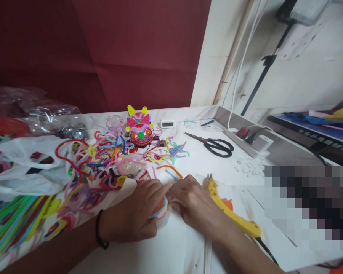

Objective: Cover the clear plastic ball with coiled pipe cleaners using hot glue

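Near the middle of the table, my left hand [140, 215], with a black band on its wrist, is closed round a small rounded pipe-cleaner piece [159, 207] with orange, light blue and pink parts. My right hand [188, 199] pinches at the piece's upper right edge, its fingertips meeting those of the left. Much of the piece is hidden behind my fingers. Just right of my right hand lies a yellow hot glue gun [234, 215]. Beyond my hands, a colourful lion-head craft [140, 129] sits on a heap of pipe cleaners [111, 152].
Black-handled scissors [217, 146] lie at the back right, near a small digital clock [167, 124]. A white plastic bag [25, 167] and loose coloured pipe cleaners [20, 220] fill the left. A power strip [247, 142] stands along the right edge; a cable trails from the glue gun.
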Demonstrator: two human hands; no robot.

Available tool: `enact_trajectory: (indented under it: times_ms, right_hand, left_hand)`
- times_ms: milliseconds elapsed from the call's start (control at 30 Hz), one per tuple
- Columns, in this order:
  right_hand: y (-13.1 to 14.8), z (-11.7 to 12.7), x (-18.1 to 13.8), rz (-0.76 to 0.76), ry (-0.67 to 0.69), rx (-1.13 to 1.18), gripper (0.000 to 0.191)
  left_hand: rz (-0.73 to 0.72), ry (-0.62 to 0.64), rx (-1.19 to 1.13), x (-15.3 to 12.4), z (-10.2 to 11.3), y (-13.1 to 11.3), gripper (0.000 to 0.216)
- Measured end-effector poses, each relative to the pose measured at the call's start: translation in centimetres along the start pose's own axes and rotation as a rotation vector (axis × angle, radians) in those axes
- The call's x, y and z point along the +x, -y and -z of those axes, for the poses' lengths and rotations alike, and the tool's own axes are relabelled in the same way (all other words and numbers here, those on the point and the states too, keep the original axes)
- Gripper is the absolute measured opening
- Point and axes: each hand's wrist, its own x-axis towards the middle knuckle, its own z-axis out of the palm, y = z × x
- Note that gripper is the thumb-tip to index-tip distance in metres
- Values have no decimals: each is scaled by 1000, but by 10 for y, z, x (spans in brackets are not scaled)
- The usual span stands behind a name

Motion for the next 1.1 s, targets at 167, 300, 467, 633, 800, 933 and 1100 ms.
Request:
enact_trajectory:
  times_ms: [167,300,467,633,800,933,1100]
  right_hand:
    - [0,-1,0,-15,-14,-2,13]
    - [0,-2,0,-37,-24,-4,16]
    - [0,-4,-1,-53,-13,-14,15]
    - [1,-6,-2,-65,-36,-52,14]
    - [0,-6,-1,-67,-41,-65,16]
    - [-1,-6,0,-61,-12,-61,16]
    - [-3,-6,0,-49,1,-43,15]
  left_hand:
    - [32,17,-28,-1,-1,0,85]
    - [48,14,-41,-2,-3,1,83]
    - [51,6,-19,-1,-3,-1,86]
    - [22,-22,-6,-1,-4,-1,89]
    - [2,-43,49,-2,-4,-2,79]
    - [-3,-50,68,-2,-4,-2,75]
    - [-5,-61,84,-1,-3,-4,71]
